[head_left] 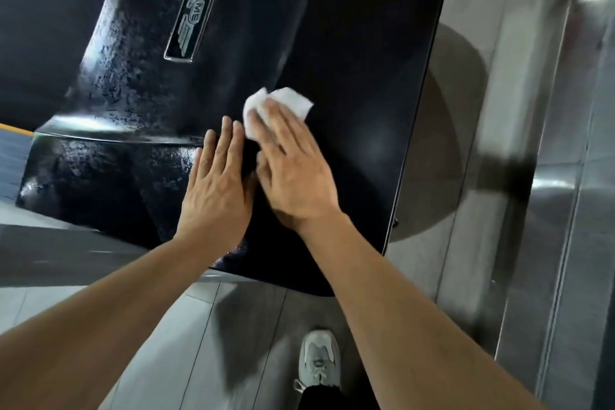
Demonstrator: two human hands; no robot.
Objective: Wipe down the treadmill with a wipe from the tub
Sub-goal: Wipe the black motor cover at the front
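The white wipe (278, 110) lies on the black treadmill cover (349, 43), well inside its right edge. The right hand (293, 170) presses it with straight fingers; the left hand (216, 190) rests flat just beside.

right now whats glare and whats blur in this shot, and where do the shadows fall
Head view: glare streaks the glossy black treadmill cover, brightest left of the badge, showing mottled wet film; the right hand pressing the wipe looks slightly motion-soft, the left hand sharper; a rounded shadow lies on the floor to the right; wide-angle bending curves the edges.
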